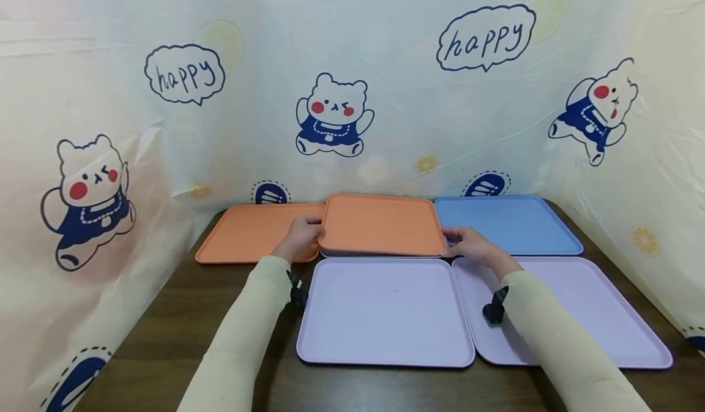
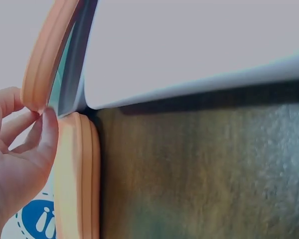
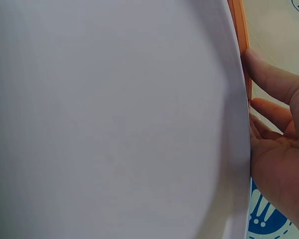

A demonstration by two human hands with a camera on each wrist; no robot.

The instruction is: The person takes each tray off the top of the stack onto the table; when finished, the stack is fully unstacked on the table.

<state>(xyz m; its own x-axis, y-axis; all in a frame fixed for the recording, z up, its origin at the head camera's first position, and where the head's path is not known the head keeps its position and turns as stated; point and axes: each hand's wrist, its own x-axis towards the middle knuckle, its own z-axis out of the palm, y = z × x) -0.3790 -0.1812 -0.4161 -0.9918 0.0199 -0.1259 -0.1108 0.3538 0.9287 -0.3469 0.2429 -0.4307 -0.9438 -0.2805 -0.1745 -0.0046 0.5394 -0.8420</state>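
An orange tray [image 1: 382, 225] is at the back middle, raised slightly above a darker tray [image 1: 352, 254] that shows only as a thin edge beneath it. My left hand [image 1: 303, 234] pinches its left end between thumb and fingers; the left wrist view shows the orange rim [image 2: 40, 64] in that grip, with a gap below it. At the opposite end, my right hand [image 1: 470, 247] holds the right edge, thumb on the near side. The right wrist view shows the thumb against the orange rim [image 3: 242, 40], while the fingertips are partly hidden behind a pale tray [image 3: 119, 119].
Another orange tray [image 1: 253, 234] lies at the back left and a blue tray [image 1: 507, 225] at the back right. Two lilac trays [image 1: 385, 314] lie side by side in front. Brown tabletop [image 1: 165, 332] shows at left; a printed curtain [image 1: 396, 124] hangs behind.
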